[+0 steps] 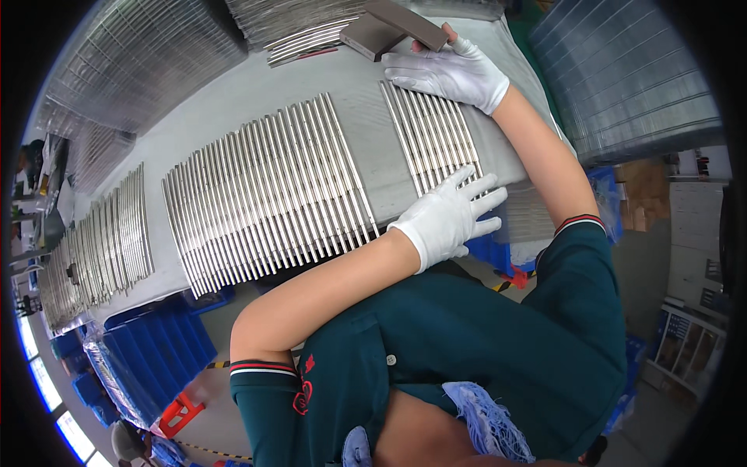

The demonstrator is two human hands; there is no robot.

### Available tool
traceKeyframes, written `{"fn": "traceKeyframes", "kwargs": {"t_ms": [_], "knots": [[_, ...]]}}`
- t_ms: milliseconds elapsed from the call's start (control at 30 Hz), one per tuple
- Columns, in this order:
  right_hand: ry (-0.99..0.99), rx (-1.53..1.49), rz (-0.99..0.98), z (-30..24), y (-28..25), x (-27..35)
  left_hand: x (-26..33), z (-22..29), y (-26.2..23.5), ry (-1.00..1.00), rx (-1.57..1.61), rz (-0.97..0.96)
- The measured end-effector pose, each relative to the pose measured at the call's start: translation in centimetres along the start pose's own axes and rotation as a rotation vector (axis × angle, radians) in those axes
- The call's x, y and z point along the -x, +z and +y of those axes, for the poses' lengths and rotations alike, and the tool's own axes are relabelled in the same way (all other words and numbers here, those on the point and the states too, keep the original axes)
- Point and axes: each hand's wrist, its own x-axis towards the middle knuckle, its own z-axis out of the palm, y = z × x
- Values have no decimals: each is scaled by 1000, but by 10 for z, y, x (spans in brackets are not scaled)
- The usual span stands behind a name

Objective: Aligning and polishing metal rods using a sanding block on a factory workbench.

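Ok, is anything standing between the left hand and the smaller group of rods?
Nothing visible: the gloved left hand is already at the near ends of the smaller group of rods. The upper brown block is beyond their far ends, by the right hand, out of that path.

Before us, the rods are bright metal, smooth and highly glossy, and the worktop beneath them has a matt, pale grey surface that looks like cloth. We see soft, matt white fabric in the left glove and the right glove. The brown blocks look matt and smooth, though we cannot tell their material. Our green shirt is matt cloth, the blue bins plastic, and the stacked clear trays shiny, ridged plastic.
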Motion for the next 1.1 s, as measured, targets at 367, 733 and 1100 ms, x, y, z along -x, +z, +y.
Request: {"fn": "traceKeyframes", "kwargs": {"t_ms": [367, 733, 1100], "knots": [[-73, 585, -89, 38, 17, -48, 70, 4, 5, -167, 165, 166], [-477, 1812, 958, -36, 39, 133, 262, -17, -14, -1064, -183, 246], [-193, 2441, 1348, -18, 38, 100, 292, -28, 10, -1282, -140, 211]]}}
